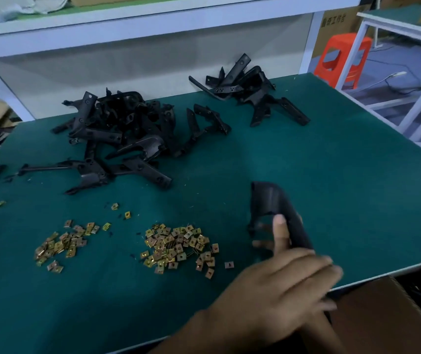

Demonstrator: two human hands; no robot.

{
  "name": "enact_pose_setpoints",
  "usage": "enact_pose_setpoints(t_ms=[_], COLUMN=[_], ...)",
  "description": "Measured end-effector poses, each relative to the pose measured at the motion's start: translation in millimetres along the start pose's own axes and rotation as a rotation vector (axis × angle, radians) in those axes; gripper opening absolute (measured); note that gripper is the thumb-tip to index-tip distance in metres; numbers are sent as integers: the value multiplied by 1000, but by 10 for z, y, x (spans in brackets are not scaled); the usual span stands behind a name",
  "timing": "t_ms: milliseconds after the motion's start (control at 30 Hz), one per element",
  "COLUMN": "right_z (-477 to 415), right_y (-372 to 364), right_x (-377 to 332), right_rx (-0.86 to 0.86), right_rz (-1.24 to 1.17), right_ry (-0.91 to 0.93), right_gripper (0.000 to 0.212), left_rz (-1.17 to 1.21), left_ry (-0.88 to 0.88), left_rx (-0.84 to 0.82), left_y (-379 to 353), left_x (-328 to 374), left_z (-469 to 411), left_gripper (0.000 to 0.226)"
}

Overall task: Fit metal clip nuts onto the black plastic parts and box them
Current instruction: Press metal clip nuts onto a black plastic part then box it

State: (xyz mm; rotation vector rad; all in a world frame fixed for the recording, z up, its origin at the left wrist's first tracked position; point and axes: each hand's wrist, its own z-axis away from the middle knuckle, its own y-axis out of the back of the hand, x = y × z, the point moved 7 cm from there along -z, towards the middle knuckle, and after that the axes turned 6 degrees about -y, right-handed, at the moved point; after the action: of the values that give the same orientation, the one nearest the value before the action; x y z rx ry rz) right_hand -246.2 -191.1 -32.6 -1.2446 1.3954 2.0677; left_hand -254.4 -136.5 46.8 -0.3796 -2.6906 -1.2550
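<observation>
**Early going, most parts unclipped**

Clip nuts [178, 249] lie heaped on the desk [332, 162] before piled black parts [117, 134]; left hand [281, 290], fingers straight, overlaps the right hand [279, 233], which grips one part [270, 198]; box [383, 315] contents unseen.

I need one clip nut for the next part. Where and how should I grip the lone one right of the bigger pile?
Pinch the lone clip nut by two opposite edges, coming down from above. It lies flat on the green mat, apart from the clip nut pile, so there is room all round.
</observation>
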Motion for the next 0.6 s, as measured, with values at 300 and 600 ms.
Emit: enact_pose_setpoints(t_ms=[300, 600], right_z=[-419, -356], right_y=[38, 65], right_x=[34, 20], right_rx=[-293, -291], right_rz=[-618, -680], right_ry=[-106, -119], right_gripper=[52, 53], left_rz=[-444, -345], left_ry=[717, 835], left_rx=[-124, -212], left_y=[455, 391], left_x=[-907, -1043], left_z=[876, 918], left_gripper=[29, 19])
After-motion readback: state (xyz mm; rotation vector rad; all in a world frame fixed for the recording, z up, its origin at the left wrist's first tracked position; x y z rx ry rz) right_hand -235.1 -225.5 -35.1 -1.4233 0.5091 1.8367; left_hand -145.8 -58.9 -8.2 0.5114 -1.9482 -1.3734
